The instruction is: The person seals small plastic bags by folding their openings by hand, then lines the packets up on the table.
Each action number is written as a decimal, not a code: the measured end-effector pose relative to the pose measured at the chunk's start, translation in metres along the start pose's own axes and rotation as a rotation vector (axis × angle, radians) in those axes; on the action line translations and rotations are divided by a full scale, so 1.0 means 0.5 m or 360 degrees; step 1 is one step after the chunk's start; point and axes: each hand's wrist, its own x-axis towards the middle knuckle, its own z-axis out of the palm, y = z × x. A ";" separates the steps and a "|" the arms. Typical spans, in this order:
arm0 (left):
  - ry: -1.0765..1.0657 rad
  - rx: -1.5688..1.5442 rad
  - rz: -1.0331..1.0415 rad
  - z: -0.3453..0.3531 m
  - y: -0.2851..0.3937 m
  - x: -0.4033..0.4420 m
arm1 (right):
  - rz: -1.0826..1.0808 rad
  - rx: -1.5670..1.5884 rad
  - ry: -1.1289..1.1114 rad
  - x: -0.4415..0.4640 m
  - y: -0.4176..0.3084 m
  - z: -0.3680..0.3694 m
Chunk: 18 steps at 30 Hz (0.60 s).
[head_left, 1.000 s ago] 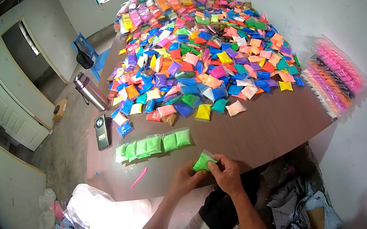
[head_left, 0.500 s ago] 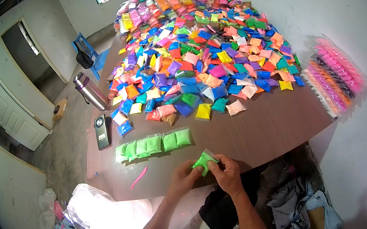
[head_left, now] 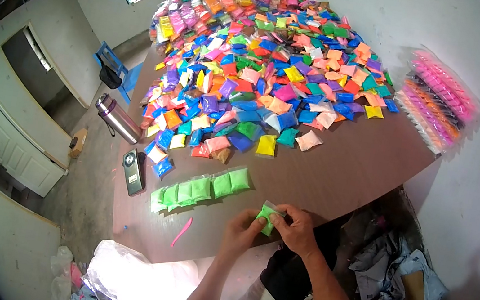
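Note:
Between my two hands, at the near edge of the table, is a small clear packet with bright green filling (head_left: 268, 215). My left hand (head_left: 245, 227) pinches its left side with the thumb on top. Thumb and fingers of my right hand (head_left: 295, 227) close on its right side. My fingers hide part of the packet. Just beyond my hands, a row of similar green packets (head_left: 192, 191) lies side by side, partly overlapping. A pink curved plastic tool (head_left: 182, 232) rests left of my left hand.
A large heap of colourful packets (head_left: 250, 82) covers the far table (head_left: 349, 173). At the left edge are a steel flask (head_left: 119, 119) and a dark device with a round dial (head_left: 133, 172). Bagged pink and orange packs (head_left: 439, 100) lean by the right wall. Crumpled bags (head_left: 400, 288) lie below right.
The green packet has shifted and turned slightly between my fingers, and my right hand has moved a little. Everything else stays where it was.

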 end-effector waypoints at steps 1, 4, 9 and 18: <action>0.0000 0.0011 0.0017 -0.003 -0.006 0.001 | 0.0015 0.0002 -0.0007 0.000 0.001 0.001; -0.0003 0.0031 0.0042 -0.007 -0.016 0.003 | 0.0030 -0.0006 -0.0018 0.002 -0.005 0.000; 0.0046 0.0194 0.0022 0.004 0.004 -0.002 | 0.0050 0.0028 -0.0026 0.001 0.003 -0.002; 0.0105 0.0157 0.0040 -0.009 -0.031 0.003 | 0.0064 -0.0027 -0.0113 0.001 -0.005 0.000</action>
